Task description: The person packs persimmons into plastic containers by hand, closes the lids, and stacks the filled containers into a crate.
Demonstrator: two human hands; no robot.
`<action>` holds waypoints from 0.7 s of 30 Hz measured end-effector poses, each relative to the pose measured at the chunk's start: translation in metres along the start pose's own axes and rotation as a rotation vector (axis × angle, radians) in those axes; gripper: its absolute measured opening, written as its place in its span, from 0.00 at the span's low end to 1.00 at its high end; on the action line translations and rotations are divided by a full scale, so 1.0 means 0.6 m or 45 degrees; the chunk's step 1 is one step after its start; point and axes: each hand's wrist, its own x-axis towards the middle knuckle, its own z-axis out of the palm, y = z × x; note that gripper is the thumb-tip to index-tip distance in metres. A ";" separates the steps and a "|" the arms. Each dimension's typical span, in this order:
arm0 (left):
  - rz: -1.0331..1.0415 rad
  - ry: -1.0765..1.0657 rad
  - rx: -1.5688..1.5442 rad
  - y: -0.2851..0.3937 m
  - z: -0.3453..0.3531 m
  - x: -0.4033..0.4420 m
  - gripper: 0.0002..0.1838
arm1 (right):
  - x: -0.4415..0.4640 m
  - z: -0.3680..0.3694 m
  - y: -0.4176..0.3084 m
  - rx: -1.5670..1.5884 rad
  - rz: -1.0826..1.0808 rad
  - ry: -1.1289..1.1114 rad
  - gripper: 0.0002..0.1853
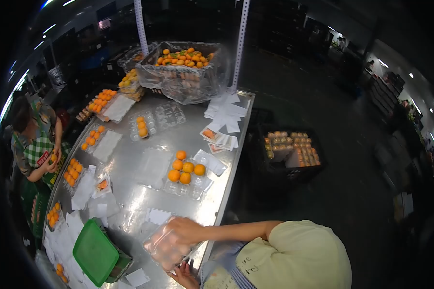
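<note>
At the table's near edge, a clear plastic fruit pack (166, 250) is tilted, with round fruit blurred behind its plastic. My right hand (185, 231) lies over its upper side, fingers bent against it. My left hand (183, 277) grips the pack's lower corner, partly cut off by the frame edge. A white card (158, 216) lies just beyond the pack. Farther up sits an open clear tray (193, 191) with several oranges (188, 167) in its cups; other cups hold none. Beside it is an empty-looking clear tray (153, 166).
A green-lidded box (95, 253) stands left. Along the table (130, 207) are orange-filled trays (73, 172) and paper slips (225, 111). A plastic-lined crate (183, 82) holds oranges at the back. A dark crate of packs (291, 154) stands right. A co-worker (38, 139) handles fruit at left.
</note>
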 end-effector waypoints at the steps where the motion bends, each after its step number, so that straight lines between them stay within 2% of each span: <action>1: 0.004 0.020 0.040 0.001 0.001 -0.002 0.29 | 0.005 0.012 -0.023 -0.020 -0.202 -0.042 0.33; 2: -0.070 -0.262 0.026 -0.007 -0.008 -0.005 0.16 | 0.010 0.023 -0.046 -0.033 -0.405 -0.082 0.33; 6: -0.090 -0.007 0.335 0.024 0.005 -0.004 0.30 | 0.017 0.116 -0.094 -0.138 -0.885 0.050 0.28; 9: 0.038 0.099 0.288 0.014 -0.026 0.034 0.30 | 0.055 0.140 -0.097 -0.201 -0.769 -0.231 0.28; 12: 0.153 0.221 0.236 -0.007 -0.064 0.062 0.31 | 0.087 0.080 -0.123 -0.242 -0.846 -0.529 0.27; 14: 0.146 0.282 0.291 -0.013 -0.068 0.055 0.33 | 0.103 0.087 -0.117 -0.186 -0.891 -0.557 0.25; 16: 0.346 0.234 0.474 -0.032 -0.062 0.052 0.31 | 0.120 0.103 -0.106 -0.253 -0.907 -0.603 0.24; 18: 0.340 0.202 0.406 -0.038 -0.048 0.032 0.29 | 0.114 0.135 -0.108 -0.399 -0.949 -0.717 0.23; 21: 0.316 0.154 0.229 -0.039 -0.016 0.004 0.26 | 0.116 0.113 -0.116 -0.316 -0.965 -0.837 0.25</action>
